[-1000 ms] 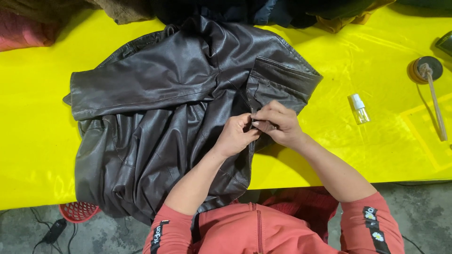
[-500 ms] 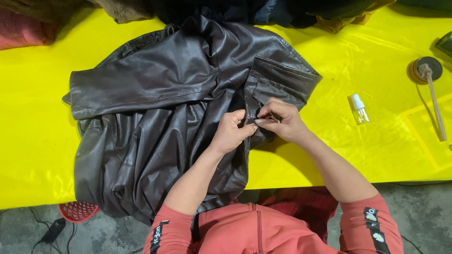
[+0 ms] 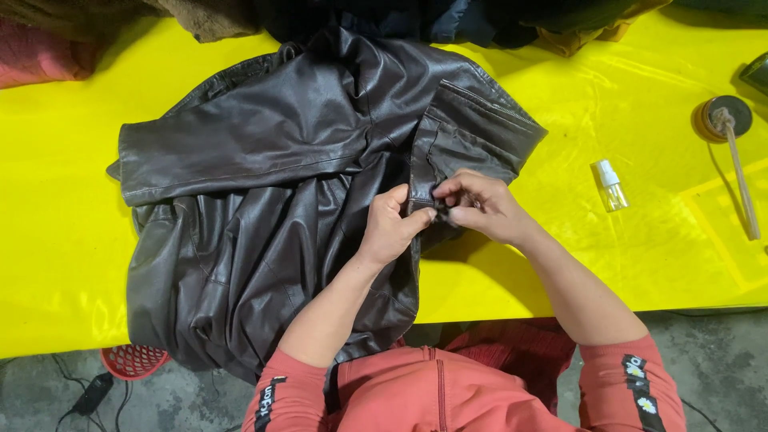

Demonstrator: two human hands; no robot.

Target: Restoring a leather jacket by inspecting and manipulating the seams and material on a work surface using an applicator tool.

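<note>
Both grips pinched on the jacket edge: my left hand and right hand touching, mid yellow desk, spray bottle right.

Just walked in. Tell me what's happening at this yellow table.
A person in a coral-red top works on a dark brown leather jacket spread over the yellow table cover. The left hand and right hand pinch the jacket's front edge together near a seam; what the fingertips grip there is too small to tell. To the right lie a small clear spray bottle and a round-headed tool with a thin wooden handle.
</note>
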